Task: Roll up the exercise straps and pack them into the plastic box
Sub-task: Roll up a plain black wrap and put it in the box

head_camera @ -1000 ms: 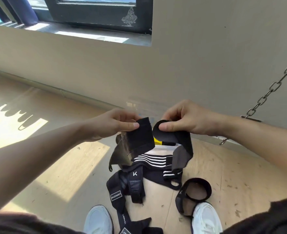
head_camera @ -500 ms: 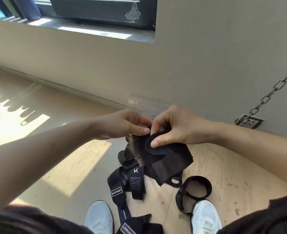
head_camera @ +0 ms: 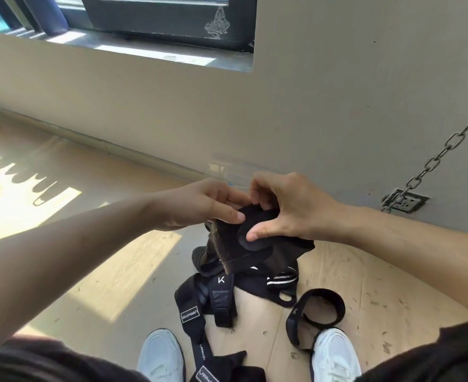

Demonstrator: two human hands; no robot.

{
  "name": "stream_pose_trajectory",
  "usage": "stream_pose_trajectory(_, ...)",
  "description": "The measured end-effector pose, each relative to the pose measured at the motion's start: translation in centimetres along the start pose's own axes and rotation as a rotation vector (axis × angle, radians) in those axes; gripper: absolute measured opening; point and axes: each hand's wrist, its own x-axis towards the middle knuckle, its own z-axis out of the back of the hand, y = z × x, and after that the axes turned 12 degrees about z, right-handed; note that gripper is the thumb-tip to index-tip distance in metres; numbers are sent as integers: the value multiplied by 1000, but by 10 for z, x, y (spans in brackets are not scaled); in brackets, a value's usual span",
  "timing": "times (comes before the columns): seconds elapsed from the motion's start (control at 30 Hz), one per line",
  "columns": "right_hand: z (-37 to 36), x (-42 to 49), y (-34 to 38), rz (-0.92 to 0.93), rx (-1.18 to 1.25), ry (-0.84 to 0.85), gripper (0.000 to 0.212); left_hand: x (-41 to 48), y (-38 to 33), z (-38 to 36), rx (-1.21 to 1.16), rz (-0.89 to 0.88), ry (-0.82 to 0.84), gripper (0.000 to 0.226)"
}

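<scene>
**Up in our two hands, one black strap gets folded**

Above the wooden floor (head_camera: 95, 271), we hold a black strap (head_camera: 257, 241) in the air with both hands. Our left hand (head_camera: 199, 205) pinches the strap's top edge — the thumb lies flat on the front and the fingers curl behind it. Our right hand (head_camera: 285, 208) is just beside the left one, almost touching it. Its thumb presses a rounded flap of the strap down, and its fingers hook over the top. So both hands are closed on the same strap. One part of the strap looks fuzzy and grey, and the rest hangs down loose.

Under our hands, more straps (head_camera: 213, 301) lie in a messy pile on the floor. Some have a white "K" on them and some have a small label with letters. One piece has white stripes (head_camera: 281, 279). A strap bent into a ring (head_camera: 317, 306) lies to the right of the pile, touching our right shoe (head_camera: 335, 354). Our left shoe (head_camera: 161, 357) is beside a long strap that runs down from the pile.

Behind our hands, next to the wall (head_camera: 337, 106), we can just see a clear plastic box (head_camera: 227, 168) — it is see-through and hard to make out. A metal chain (head_camera: 434, 161) hangs on the right. A window (head_camera: 158, 17) sits up high.
</scene>
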Motion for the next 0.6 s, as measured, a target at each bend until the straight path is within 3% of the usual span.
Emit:
stream_pose_trajectory(0.27,1,-3,-10,-36,85,-46,57,3,3,0,4,-45,-1,37)
stream_pose_trajectory(0.4,2,-6,-17,-130,235,54,45,3,4,0,29,-65,-2,38)
stream_pose_trajectory(0.53,4,-4,-19,-144,322,212,18,4,6,1,52,-52,-21,38)
stream_pose_trajectory(0.6,7,-4,-20,-161,367,251,19,5,6,0,63,-36,-37,42)
